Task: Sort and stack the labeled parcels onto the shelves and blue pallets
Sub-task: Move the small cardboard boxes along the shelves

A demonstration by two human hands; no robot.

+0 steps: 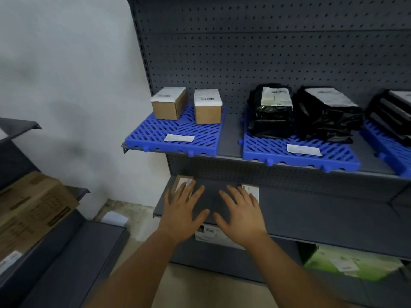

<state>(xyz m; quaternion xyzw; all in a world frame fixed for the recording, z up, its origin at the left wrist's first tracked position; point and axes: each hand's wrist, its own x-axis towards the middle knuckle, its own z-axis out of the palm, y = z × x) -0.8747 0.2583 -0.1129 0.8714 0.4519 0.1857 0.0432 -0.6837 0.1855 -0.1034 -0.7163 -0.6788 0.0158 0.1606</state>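
Note:
Both my hands reach over the grey middle shelf (pixel 311 210). My left hand (pixel 182 207) is spread, its fingertips over a small labeled cardboard parcel (pixel 180 181) at the shelf's back left. My right hand (pixel 240 214) is spread too, beside another labeled parcel (pixel 252 189) that it partly hides. Neither hand grips anything. On the upper shelf, a blue pallet (pixel 178 134) carries two small cardboard boxes (pixel 170 103) (pixel 208 106). A second blue pallet (pixel 300 152) holds black bagged parcels (pixel 272 107) (pixel 329 112) with white labels.
A third blue pallet (pixel 389 147) with dark parcels sits at the far right. A green box (pixel 353 263) and a labeled parcel (pixel 209 235) lie on the lowest shelf. A large cardboard box (pixel 31 210) rests on a grey rack at the left. The white wall stands behind.

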